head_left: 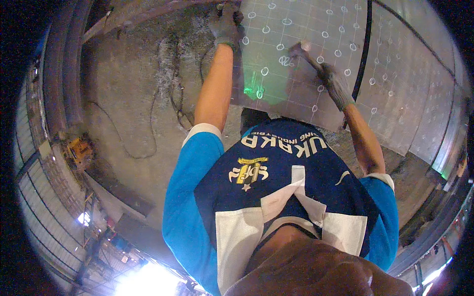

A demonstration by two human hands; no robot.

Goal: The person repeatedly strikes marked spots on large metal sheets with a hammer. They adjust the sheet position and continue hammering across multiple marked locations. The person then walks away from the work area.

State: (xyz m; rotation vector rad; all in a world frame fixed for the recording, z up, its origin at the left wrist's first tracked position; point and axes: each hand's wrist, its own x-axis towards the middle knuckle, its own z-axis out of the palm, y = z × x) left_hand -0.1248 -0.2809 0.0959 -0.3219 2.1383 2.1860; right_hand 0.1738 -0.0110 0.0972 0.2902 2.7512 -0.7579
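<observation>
My right hand (336, 85), in a grey work glove, is closed round the handle of a hammer (312, 62). The hammer's head (299, 49) is over a grey metal plate (301, 84) marked with thin lines and rows of white chalk circles. At the plate's far left edge is my left hand (225, 27), also gloved, with its fingers curled. A small pale end shows at its fingertips, but what it grips is too unclear to name. A green glow (253, 89) falls on the near left part of the plate.
A second chalk-marked plate (400, 93) lies to the right, beyond a dark gap (366, 44). Thin cables (154, 123) trail across the rough floor (123, 84) at left. A yellow object (79, 152) sits farther left, near long metal beams (59, 64).
</observation>
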